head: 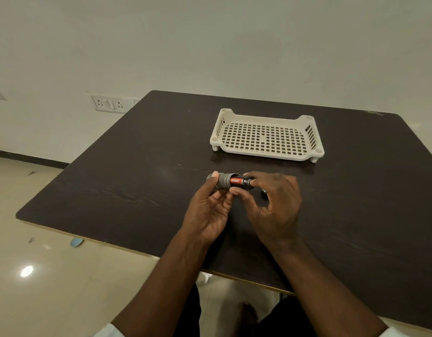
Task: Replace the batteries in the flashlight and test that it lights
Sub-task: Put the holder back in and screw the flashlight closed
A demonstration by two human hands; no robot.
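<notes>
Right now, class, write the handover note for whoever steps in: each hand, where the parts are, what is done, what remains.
Left hand grips the grey flashlight above the table.
Right hand pinches the end of the red battery, half inside the body.
A small part, maybe the cap, lies behind the right hand; white tray holds nothing.
Done: flashlight opened.
Left: seat battery, close, test light.

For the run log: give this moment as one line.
left hand holds flashlight | right hand pinches battery holder at its open end | tray beyond on table
</notes>
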